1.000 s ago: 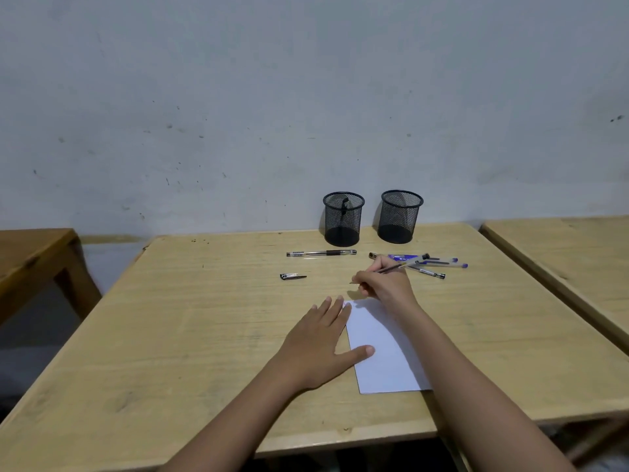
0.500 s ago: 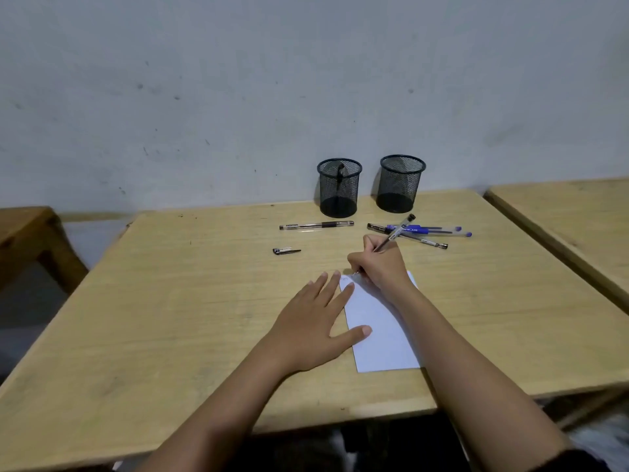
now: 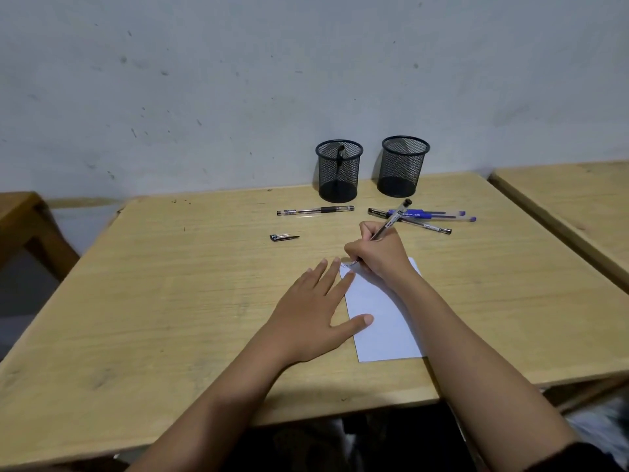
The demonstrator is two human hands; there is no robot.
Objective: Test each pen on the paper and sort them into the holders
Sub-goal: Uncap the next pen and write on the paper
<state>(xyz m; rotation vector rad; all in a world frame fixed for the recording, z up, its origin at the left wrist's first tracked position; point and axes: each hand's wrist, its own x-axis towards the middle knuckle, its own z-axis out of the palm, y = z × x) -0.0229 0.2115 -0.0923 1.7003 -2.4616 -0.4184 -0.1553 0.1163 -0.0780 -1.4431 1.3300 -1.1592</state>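
The right hand (image 3: 377, 255) is closed around a pen (image 3: 391, 220) in a writing grip, the fingers pinching the lower barrel while the black end slants up and away toward the far right. The tip meets the top left corner of the white paper (image 3: 381, 321), where a small scribble shows. This pen has a clear barrel with a dark printed label and a black end.

The left hand (image 3: 313, 318) lies flat with fingers spread, holding nothing; its thumb and fingertips press on the paper's left edge, its palm on the table (image 3: 170, 301).

Beyond the right hand lies a loose cluster of pens (image 3: 425, 218): at least 3 can be counted, 2 with blue ends and 1 black, crossing each other. To their left, 1 clear pen with a black grip (image 3: 315, 210) lies alone, sideways. Nearer and further left sits 1 small dark pen cap (image 3: 284, 237).

2 black mesh holders stand at the table's far edge by the wall. The left holder (image 3: 338, 172) contains 1 dark pen standing inside; the right holder (image 3: 403, 166) shows no contents through its mesh.

The table is pale wood with visible grain and a few dark specks near the back. A second pale table (image 3: 578, 206) stands just to the right, and a darker wooden one (image 3: 23, 219) to the left. The wall (image 3: 238, 80) behind is grey-white and scuffed.
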